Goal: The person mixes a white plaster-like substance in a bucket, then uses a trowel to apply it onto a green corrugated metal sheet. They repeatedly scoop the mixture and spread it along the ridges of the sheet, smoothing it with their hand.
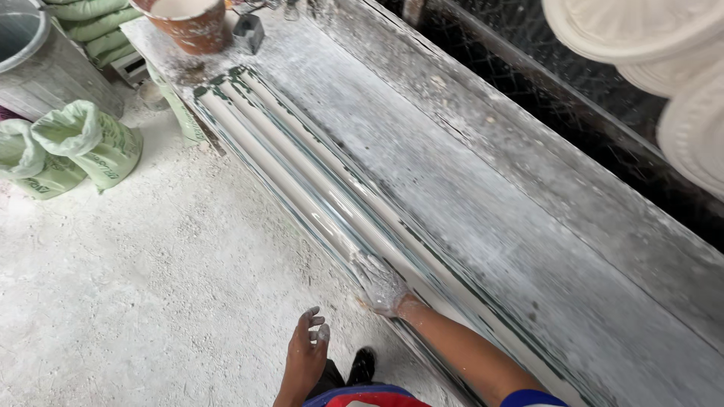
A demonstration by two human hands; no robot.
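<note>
A dusty workshop, everything filmed with white powder: the rough concrete floor is chalky, and a long plaster-streaked grey tabletop runs diagonally from the far left corner toward the near right. Behind it a dark strip of wire mesh backs the bench, and round white plaster ceiling medallions hang at the upper right.

Along the near edge of the tabletop lies the long ribbed cornice mould, its grooves green-edged and filled with smooth, wet-looking white plaster; it reaches from the far end of the bench down past the person's arm.

On the floor to the left stands a grey metal bin, with pale green tied sacks slumped beside it and more stacked behind. At the far end of the tabletop sits a reddish-brown bucket holding white mix, and just beside it a small dark block-like thing I cannot make out.

The person's right hand, coated in white plaster, lies flat and spread on the mould's near rib, palm down, pressing on the surface rather than gripping anything. The left hand hangs free over the floor, fingers loosely curled, plaster on the fingertips, holding nothing. A dark shoe shows just below it.
</note>
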